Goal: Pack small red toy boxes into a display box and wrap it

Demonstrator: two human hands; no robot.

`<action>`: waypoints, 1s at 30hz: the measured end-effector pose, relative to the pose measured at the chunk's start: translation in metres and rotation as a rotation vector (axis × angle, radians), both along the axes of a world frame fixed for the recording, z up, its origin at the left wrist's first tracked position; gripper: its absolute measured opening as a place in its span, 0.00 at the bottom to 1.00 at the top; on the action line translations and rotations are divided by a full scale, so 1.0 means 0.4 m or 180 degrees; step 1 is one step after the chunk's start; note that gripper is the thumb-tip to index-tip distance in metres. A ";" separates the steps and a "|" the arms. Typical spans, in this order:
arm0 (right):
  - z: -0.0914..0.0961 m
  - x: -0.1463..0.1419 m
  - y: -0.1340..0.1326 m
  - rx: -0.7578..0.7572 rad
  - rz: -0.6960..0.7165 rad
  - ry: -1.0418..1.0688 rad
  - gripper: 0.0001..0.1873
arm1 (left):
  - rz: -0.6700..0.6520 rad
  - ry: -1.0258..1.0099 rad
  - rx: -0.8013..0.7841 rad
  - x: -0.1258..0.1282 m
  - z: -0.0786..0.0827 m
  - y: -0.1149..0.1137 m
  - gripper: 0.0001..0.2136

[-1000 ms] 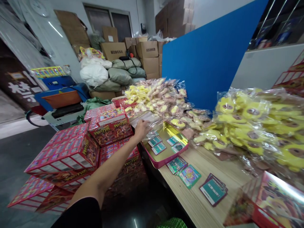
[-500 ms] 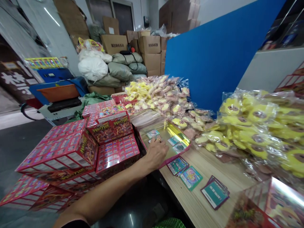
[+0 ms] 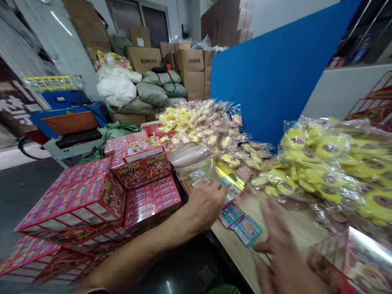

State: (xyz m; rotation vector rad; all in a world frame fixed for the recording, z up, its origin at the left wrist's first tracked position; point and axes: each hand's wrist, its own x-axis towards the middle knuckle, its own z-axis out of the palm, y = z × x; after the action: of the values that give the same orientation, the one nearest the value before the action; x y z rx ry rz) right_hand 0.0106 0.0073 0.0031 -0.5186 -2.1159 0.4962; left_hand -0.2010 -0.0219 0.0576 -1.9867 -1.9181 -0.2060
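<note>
My left hand (image 3: pixel 206 202) is over the near side of a shallow pink-rimmed tray (image 3: pixel 241 192), fingers curled down and closed. What it pinches, if anything, is hidden. A blurred see-through film (image 3: pixel 196 167) spans the tray just beyond it. Inside the tray lie printed cards (image 3: pixel 197 174), partly covered by the hand. My right hand (image 3: pixel 280 245) is smeared by motion over the wooden table (image 3: pixel 237 245), its fingers stretched out and thumb apart. It covers the spot of a card stack. Left of it are a dark green card pile (image 3: pixel 232 215) and a bright picture card (image 3: pixel 248 231).
Red shrink-wrapped boxes (image 3: pixel 73 192) are stacked at my left. Bagged yellow plush pieces (image 3: pixel 324 159) heap up on the right and behind the tray. A blue panel (image 3: pixel 260 73) stands at the back. A glossy box (image 3: pixel 364 261) occupies the near right corner.
My right hand has come into view from the lower right, over the card stack. My left hand has shifted slightly right and nearer, and see-through film now shows over the tray.
</note>
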 end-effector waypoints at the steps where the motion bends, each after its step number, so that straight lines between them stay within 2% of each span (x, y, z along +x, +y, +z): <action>1: -0.014 -0.044 0.001 0.0014 0.0037 -0.0135 0.45 | -0.0078 -0.0088 -0.0055 0.005 -0.008 -0.004 0.07; 4: -0.066 -0.172 0.023 -0.0276 0.0104 -0.0105 0.45 | -0.0467 -0.0679 -0.0004 -0.017 -0.012 -0.016 0.07; 6: -0.092 -0.230 0.049 -0.0421 0.0065 0.0009 0.42 | -0.0690 -0.1342 0.0273 -0.066 0.001 -0.011 0.08; 7: -0.097 -0.248 0.062 -0.0441 0.0015 0.0037 0.39 | -0.0674 -0.1612 0.0445 -0.099 0.009 -0.001 0.09; 8: -0.097 -0.259 0.073 -0.0420 -0.0032 0.0065 0.37 | -0.0538 -0.1762 0.0578 -0.136 0.015 0.016 0.11; 10: -0.085 -0.269 0.089 -0.0292 -0.0037 0.0107 0.33 | 0.0062 -0.1662 0.0561 -0.217 0.014 0.068 0.18; 13: -0.053 -0.270 0.096 0.0003 0.0046 0.0124 0.31 | 0.1088 -0.1427 -0.0228 -0.328 -0.021 0.167 0.40; 15: -0.037 -0.265 0.096 0.0202 0.0042 0.0054 0.29 | 0.1453 -0.1505 -0.0511 -0.384 -0.052 0.223 0.45; 18: -0.023 -0.245 0.097 0.0449 0.0036 -0.0028 0.27 | 0.1559 -0.1561 -0.0618 -0.442 -0.087 0.270 0.47; 20: -0.015 -0.222 0.100 0.0607 0.0072 -0.0035 0.24 | 0.1541 -0.1577 -0.0709 -0.468 -0.102 0.282 0.39; 22: -0.004 -0.192 0.102 0.0745 0.0080 -0.0053 0.22 | 0.1494 -0.1602 -0.0746 -0.488 -0.111 0.286 0.25; 24: 0.009 -0.157 0.101 0.0830 0.0003 -0.0043 0.21 | 0.1420 -0.1622 -0.0698 -0.505 -0.119 0.288 0.17; 27: 0.018 -0.091 0.089 0.0801 -0.0260 -0.0043 0.17 | 0.1338 -0.1663 -0.0601 -0.525 -0.126 0.289 0.17; 30: -0.004 0.002 0.065 0.0599 -0.0476 -0.0199 0.18 | 0.1472 -0.1693 -0.0475 -0.537 -0.126 0.293 0.20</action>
State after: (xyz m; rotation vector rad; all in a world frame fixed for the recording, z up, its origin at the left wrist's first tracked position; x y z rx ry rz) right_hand 0.0113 0.0332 0.0017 -0.5846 -2.1370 0.1958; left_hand -0.4160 0.0954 0.0071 -1.6117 -2.7386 -0.5162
